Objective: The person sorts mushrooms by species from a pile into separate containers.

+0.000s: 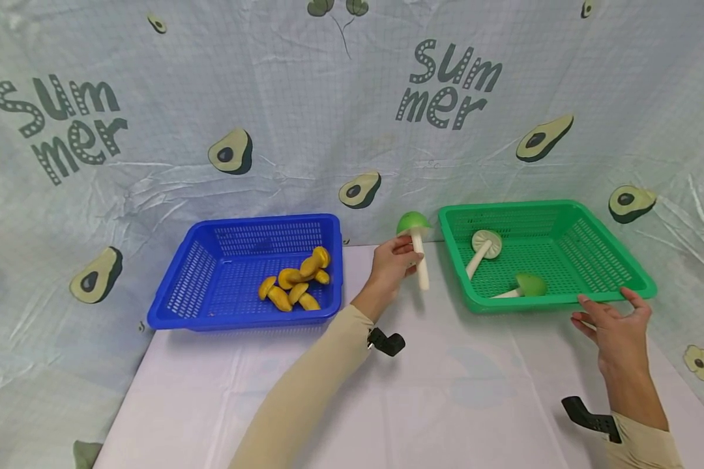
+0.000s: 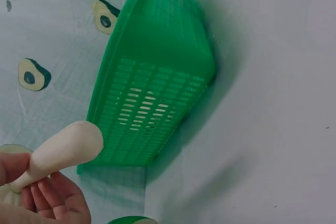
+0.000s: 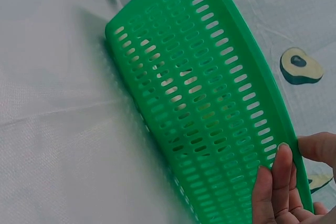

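My left hand (image 1: 390, 267) pinches a toy mushroom (image 1: 412, 223) with a green cap and pale stem. It stands cap up, slightly tilted, just left of the green basket (image 1: 563, 299). In the left wrist view, thumb and fingertips close on the narrow part of the stem (image 2: 68, 149), its thick end pointing toward the basket. My right hand (image 1: 618, 329) grips that basket's front rim near the right corner, thumb at the rim and fingertips against the slotted wall (image 3: 210, 114). Inside the basket lie a mushroom (image 1: 487, 243) showing its pale gills and another green-capped mushroom (image 1: 530, 284).
To the left, a blue basket (image 1: 211, 319) holds several yellow-brown mushrooms (image 1: 278, 296) in its right half. Both baskets stand at the back of a table with a white cover (image 1: 434, 391). Behind rises a pale curtain (image 1: 293, 98) printed with avocados and lettering.
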`<state>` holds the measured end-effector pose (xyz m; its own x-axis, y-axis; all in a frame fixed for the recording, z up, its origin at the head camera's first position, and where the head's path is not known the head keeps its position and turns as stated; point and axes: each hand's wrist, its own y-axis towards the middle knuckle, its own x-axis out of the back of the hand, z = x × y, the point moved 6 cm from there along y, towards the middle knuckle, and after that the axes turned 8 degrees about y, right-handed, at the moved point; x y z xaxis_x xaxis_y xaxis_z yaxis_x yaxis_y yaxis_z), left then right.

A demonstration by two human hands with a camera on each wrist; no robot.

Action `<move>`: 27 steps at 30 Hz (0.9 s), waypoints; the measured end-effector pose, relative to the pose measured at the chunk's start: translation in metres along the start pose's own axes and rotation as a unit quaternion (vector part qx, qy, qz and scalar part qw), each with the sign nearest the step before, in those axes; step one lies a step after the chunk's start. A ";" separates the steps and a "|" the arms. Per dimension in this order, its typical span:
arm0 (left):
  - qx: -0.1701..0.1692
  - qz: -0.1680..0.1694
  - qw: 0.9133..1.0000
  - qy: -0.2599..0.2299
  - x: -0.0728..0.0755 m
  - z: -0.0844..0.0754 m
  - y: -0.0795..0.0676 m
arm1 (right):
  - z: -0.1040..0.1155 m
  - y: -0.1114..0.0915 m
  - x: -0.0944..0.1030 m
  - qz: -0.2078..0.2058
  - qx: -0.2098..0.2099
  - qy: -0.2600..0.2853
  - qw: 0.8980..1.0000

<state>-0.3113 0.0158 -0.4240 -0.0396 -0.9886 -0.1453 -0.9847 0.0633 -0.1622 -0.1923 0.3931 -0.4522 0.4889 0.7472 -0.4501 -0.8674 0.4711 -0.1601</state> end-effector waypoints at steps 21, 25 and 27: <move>-0.010 0.039 0.999 -0.011 -0.040 -0.006 0.010 | -0.001 -0.001 0.000 0.003 0.000 -0.002 1.000; -0.011 0.047 0.999 -0.011 -0.047 -0.005 0.009 | 0.000 -0.001 0.000 0.004 0.000 -0.004 1.000; -0.009 0.047 0.999 -0.012 -0.050 -0.004 0.009 | 0.000 -0.001 0.000 0.005 0.000 -0.007 1.000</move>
<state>-0.3187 0.0654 -0.4141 -0.1290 -0.9746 -0.1829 -0.9796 0.1539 -0.1290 -0.1913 0.3928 -0.4525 0.4819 0.7587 -0.4384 -0.8722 0.4635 -0.1566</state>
